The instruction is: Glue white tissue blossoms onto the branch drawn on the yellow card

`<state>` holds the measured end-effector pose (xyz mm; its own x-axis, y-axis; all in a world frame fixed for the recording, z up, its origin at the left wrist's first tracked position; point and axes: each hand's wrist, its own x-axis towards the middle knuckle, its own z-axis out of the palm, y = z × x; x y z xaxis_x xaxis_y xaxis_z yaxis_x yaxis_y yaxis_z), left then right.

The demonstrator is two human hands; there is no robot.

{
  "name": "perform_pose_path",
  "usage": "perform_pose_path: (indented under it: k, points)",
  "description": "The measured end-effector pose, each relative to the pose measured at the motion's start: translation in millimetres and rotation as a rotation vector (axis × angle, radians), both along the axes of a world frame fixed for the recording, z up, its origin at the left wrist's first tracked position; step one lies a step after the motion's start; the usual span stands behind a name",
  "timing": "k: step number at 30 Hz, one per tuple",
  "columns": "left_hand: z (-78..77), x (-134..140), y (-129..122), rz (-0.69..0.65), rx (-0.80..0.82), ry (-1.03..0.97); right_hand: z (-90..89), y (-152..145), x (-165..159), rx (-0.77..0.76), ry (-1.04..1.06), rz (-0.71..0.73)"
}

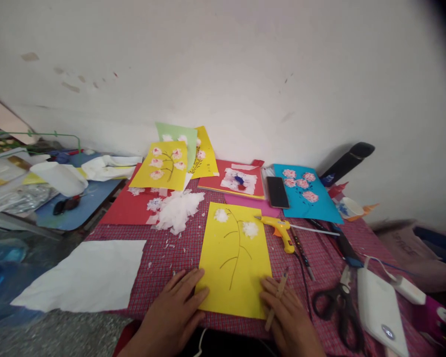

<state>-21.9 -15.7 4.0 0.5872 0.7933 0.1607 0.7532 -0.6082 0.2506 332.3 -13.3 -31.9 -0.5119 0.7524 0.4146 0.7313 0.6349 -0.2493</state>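
Note:
A sheet of yellow paper [223,238] lies before me, with a branch drawn in brown lines and two white tissue puffs near its top. My left hand [178,307] rests at its lower left edge, fingers stretched out and thumb on the paper. At the lower right edge is my right hand [284,310], its fingertips touching the sheet. A flat wooden stick [281,287] with a dark-stained tip slants across that hand, held among its fingers. Beside the sheet's upper right lies a yellow glue gun [280,230], its nozzle over the paper's edge and a glue stick in its back.
Torn white tissue [180,210] is heaped behind left, near finished flower pictures [163,166]. A white tissue sheet [85,275] overhangs the table's left edge. Scissors [340,302], a white power bank [381,302] and a cord are on the right. A phone [277,192] lies at the back.

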Motion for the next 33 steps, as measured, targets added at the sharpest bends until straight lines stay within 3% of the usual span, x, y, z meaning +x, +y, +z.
perform_pose_path:
  k: [4,9,16,20,33]
  points:
    - [0.8,0,1,-0.014,0.025,0.016,-2.3,-3,-4,-0.016,0.025,-0.075]
    - [-2.9,-2,0,-0.013,0.045,0.017,8.8,-7,-17,-0.078,0.202,-0.247]
    - [-10.5,-3,1,-0.017,0.116,0.004,9.7,5,-31,-0.299,0.423,-0.359]
    - [-11.8,-2,2,0.001,0.138,-0.037,5.0,14,-35,-0.348,0.507,-0.372]
    - [-7.7,10,7,0.051,0.110,-0.097,24.2,45,-40,-0.390,0.449,-0.241]
